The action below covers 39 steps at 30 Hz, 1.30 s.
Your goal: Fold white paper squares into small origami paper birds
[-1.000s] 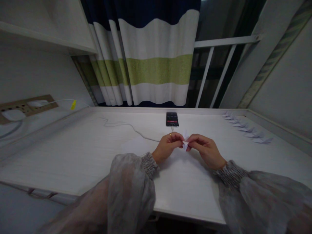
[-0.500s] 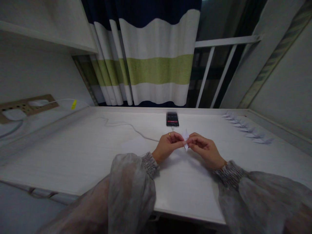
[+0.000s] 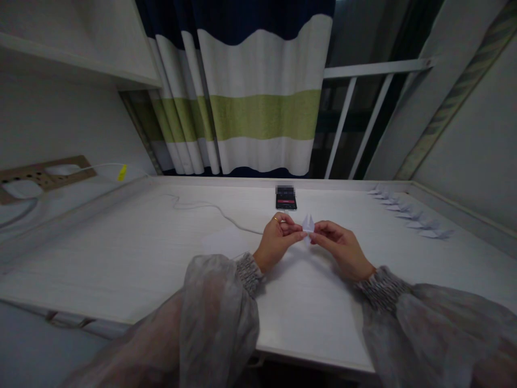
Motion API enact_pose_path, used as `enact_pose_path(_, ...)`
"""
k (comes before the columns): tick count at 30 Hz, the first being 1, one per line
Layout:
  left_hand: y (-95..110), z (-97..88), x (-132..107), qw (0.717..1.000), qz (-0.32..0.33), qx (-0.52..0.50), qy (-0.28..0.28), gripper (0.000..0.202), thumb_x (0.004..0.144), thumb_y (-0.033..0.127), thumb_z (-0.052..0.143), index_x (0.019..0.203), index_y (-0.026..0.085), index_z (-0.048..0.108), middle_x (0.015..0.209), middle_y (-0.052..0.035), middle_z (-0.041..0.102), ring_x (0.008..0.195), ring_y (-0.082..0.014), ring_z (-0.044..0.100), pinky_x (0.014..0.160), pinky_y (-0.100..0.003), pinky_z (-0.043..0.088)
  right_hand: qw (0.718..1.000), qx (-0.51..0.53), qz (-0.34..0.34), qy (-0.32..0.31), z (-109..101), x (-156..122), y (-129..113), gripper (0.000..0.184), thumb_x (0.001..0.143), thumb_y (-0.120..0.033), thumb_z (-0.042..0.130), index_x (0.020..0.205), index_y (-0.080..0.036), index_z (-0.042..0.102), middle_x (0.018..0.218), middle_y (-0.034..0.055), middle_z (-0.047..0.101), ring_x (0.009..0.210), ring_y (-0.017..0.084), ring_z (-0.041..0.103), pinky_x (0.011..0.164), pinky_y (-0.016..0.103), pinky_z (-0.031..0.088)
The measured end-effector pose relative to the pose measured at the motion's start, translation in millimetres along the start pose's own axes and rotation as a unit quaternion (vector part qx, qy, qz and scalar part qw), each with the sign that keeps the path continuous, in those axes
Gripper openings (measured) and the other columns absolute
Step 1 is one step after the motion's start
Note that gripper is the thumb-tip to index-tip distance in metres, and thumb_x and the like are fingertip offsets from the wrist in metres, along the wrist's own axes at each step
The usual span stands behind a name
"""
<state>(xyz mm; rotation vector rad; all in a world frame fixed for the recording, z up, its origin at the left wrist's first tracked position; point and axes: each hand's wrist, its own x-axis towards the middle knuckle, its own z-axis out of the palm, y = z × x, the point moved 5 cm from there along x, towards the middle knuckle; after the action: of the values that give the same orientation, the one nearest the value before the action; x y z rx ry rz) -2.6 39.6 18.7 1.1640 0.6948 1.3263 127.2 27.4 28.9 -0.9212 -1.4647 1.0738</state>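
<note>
A small piece of folded white paper is held above the white desk, two narrow points sticking up from it and a tip reaching below the fingers. My left hand, with a ring on one finger, pinches its left side between thumb and fingertips. On the other side my right hand grips the paper's right edge in the same way. Fingertips cover parts of the lower folds. Just beyond the hands lies a phone with a lit screen.
Several folded paper figures stand in a row at the desk's right rear. White paper lies left of my left hand. A white cable crosses the desk. A striped curtain hangs behind; a power strip is at left.
The folded paper has turned so its broader face and two upper points show. My fingers have shifted apart to its sides, and my left hand's fingers have risen slightly.
</note>
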Motion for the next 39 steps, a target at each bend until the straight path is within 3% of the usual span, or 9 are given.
enact_pose_path(10, 0.8, -1.8, 0.4, 1.000, 0.011, 0.018, 0.013, 0.043, 0.050, 0.017, 0.074, 0.072, 0.017, 0.037, 0.061, 0.0042, 0.062, 0.056, -0.0073, 0.058, 0.061, -0.022, 0.044, 0.999, 0.018, 0.022, 0.025, -2.8, 1.5, 6.3, 0.025, 0.054, -0.035, 0.072, 0.064, -0.017, 0.058, 0.062, -0.0021, 0.056, 0.058, 0.010, 0.049, 0.056, 0.024, 0.041)
enact_pose_path(20, 0.1, -0.2, 2.0, 1.000, 0.014, 0.001, -0.019, 0.046, 0.052, 0.019, 0.073, 0.073, 0.019, 0.032, 0.059, 0.0048, 0.063, 0.055, -0.0088, 0.059, 0.061, -0.023, 0.044, 0.999, 0.030, 0.029, 0.016, 0.8, -0.1, 0.7, 0.025, 0.052, -0.036, 0.073, 0.058, -0.017, 0.059, 0.059, -0.0017, 0.055, 0.056, 0.010, 0.048, 0.053, 0.024, 0.040)
enact_pose_path(31, 2.8, 1.0, -1.0, 0.999, 0.010, 0.041, 0.005, 0.048, 0.050, 0.015, 0.074, 0.079, 0.018, 0.036, 0.057, 0.0074, 0.058, 0.052, -0.0069, 0.056, 0.057, -0.021, 0.042, 0.997, 0.042, 0.058, 0.019, 3.4, -2.2, 0.9, 0.024, 0.049, -0.033, 0.076, 0.056, -0.016, 0.059, 0.055, -0.0022, 0.056, 0.055, 0.009, 0.048, 0.054, 0.023, 0.039)
enact_pose_path(39, 6.3, 1.2, -1.5, 1.000, 0.007, 0.021, 0.017, 0.050, 0.048, 0.015, 0.075, 0.080, 0.017, 0.037, 0.055, 0.0060, 0.061, 0.049, -0.0073, 0.056, 0.055, -0.020, 0.041, 0.999, 0.025, 0.040, 0.015, 3.0, -2.4, -1.7, 0.025, 0.051, -0.036, 0.074, 0.056, -0.016, 0.059, 0.055, -0.0023, 0.055, 0.054, 0.009, 0.047, 0.054, 0.023, 0.037)
